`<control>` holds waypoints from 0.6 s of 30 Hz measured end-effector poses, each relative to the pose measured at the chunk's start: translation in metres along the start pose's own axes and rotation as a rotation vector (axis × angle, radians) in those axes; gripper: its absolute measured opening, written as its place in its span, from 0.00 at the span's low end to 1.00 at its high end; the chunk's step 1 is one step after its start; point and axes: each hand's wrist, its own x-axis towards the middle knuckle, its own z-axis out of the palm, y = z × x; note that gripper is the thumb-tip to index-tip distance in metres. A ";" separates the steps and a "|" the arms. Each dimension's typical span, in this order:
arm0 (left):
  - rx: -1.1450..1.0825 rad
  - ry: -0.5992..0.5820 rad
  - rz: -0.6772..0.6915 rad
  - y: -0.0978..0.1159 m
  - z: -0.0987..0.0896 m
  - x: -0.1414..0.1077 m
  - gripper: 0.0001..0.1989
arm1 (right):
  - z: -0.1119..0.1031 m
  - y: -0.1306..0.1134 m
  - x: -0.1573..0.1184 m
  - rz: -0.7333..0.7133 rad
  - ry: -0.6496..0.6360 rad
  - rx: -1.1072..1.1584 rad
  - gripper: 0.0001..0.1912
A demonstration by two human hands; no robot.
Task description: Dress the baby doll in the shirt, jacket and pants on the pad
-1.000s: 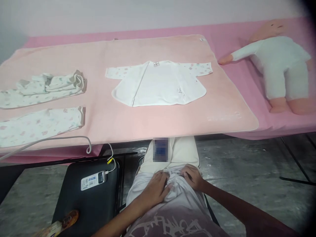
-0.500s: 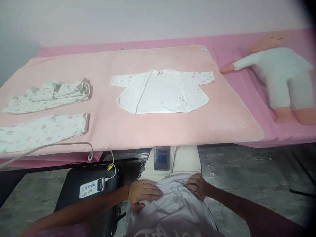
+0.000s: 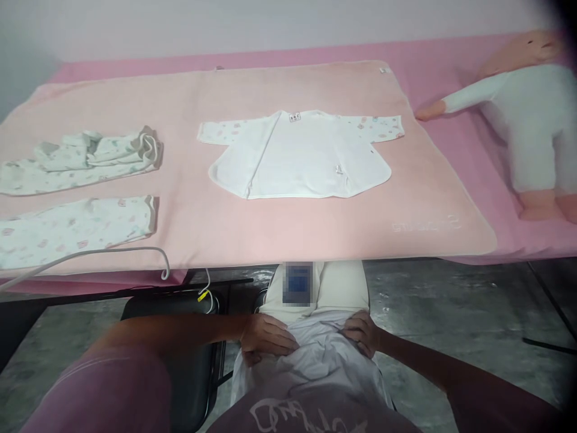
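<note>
- Left hand (image 3: 267,338) down on the shirt (image 3: 315,364) at the lap, fingers open and laid flat!
- Right hand (image 3: 362,332) rests there too, fingers curled (can't tell whether they pinch cloth).
- Here's the top (image 3: 311,159), sleeves spread, between the mat (image 3: 293,231)'s front and back edges.
- Toward the mat's left edge, two garments (image 3: 81,225); a cable (image 3: 112,249) loops over the front edge.
- Beyond the right edge, the doll (image 3: 532,120) lies on the table (image 3: 433,72).

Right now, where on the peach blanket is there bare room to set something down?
Between the two printed garments and the white jacket; also between the jacket and the near edge of the blanket. Crowded: the left end, where both garments and the grey cable are.
</note>
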 end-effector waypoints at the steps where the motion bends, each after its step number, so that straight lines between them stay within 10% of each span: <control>1: -0.017 0.006 -0.013 0.001 -0.001 0.001 0.45 | 0.000 0.000 0.000 -0.001 -0.001 0.000 0.21; 18: 0.120 -0.098 -0.079 0.003 -0.003 0.004 0.40 | 0.000 -0.003 -0.012 0.082 -0.112 -0.071 0.34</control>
